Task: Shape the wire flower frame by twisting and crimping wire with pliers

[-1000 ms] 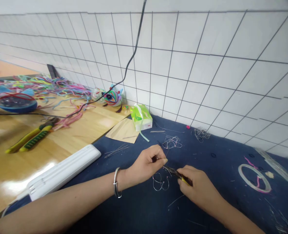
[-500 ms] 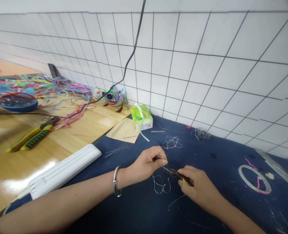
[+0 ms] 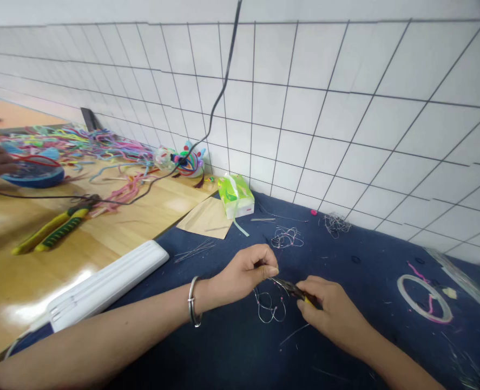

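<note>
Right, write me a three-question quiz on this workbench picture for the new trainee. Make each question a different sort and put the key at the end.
1. Multiple choice: what does the right hand hold? A, a tissue pack; B, the slim pliers; C, a white ring.
2. True or false: the silver bangle is on the left wrist.
3. Short answer: which two colours show on the handles of the big pliers lying on the wooden table?

Key: 1, B. 2, true. 3, yellow and green.
</note>
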A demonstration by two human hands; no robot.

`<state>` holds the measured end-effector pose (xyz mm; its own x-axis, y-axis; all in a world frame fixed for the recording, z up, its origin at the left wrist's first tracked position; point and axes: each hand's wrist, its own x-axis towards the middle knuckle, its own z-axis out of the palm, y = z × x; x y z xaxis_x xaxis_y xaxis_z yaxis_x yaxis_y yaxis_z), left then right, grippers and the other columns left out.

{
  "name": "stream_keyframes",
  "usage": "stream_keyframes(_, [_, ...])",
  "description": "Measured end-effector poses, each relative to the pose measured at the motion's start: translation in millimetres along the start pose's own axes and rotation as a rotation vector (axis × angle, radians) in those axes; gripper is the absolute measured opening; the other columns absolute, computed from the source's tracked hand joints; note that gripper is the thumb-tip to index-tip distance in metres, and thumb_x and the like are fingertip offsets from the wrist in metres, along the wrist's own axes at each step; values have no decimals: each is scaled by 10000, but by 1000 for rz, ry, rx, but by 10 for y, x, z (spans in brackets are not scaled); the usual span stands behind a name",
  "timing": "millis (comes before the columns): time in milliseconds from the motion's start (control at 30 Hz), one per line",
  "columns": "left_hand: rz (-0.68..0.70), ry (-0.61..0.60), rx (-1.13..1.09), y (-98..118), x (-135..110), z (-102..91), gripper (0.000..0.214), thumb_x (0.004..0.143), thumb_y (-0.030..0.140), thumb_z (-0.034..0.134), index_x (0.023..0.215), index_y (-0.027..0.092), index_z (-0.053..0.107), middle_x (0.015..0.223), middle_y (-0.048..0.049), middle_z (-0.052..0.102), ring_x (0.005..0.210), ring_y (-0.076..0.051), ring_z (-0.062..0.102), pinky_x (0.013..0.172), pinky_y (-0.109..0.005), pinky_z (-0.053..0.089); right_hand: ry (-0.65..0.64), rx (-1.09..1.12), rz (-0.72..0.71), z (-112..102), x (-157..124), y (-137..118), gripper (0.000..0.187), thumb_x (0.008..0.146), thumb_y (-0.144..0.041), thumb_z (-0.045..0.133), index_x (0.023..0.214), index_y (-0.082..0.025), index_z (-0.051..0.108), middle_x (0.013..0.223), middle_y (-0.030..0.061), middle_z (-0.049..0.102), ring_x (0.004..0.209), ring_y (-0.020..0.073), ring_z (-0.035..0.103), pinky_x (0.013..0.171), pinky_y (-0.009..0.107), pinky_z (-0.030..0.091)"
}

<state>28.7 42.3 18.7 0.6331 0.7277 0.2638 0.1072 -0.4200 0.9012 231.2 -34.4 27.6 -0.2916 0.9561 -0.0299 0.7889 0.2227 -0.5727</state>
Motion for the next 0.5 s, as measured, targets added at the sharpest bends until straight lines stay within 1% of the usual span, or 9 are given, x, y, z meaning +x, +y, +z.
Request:
stream_keyframes(167, [-24, -31, -41, -19, 17, -20, 95, 819, 164, 513, 730, 132, 509, 695, 20, 476, 643, -80, 422, 608, -211, 341, -4, 23, 5, 11, 9, 25, 100, 754, -169, 469, 677, -190, 530, 661, -32, 481, 601, 96, 451, 561, 226, 312])
stream_keyframes(300, [-48, -64, -109, -58, 28, -41, 101, 824, 187, 514, 742, 131, 499, 677, 25, 455, 613, -76, 391, 578, -207, 324, -39, 128, 26, 18, 44, 36, 95, 746, -168, 479, 741, -196, 569, 690, -29, 486, 616, 96, 460, 563, 216, 337])
stream_keyframes(400, [-26, -64, -122, -79, 30, -46, 103, 824, 188, 518, 741, 131, 499, 688, 20, 463, 627, -81, 403, 593, -213, 333, -50, 168, 27, 36, 60, 54, 128, 734, -160, 487, 798, -200, 590, 713, -26, 492, 622, 96, 466, 565, 213, 354])
stream_keyframes(500, [12, -63, -103, -91, 31, -47, 102, 821, 184, 527, 736, 130, 509, 713, 10, 485, 663, -90, 436, 627, -223, 352, -18, 135, 2, 69, 53, 88, 137, 733, -158, 488, 813, -202, 589, 715, -26, 491, 612, 96, 468, 564, 218, 355])
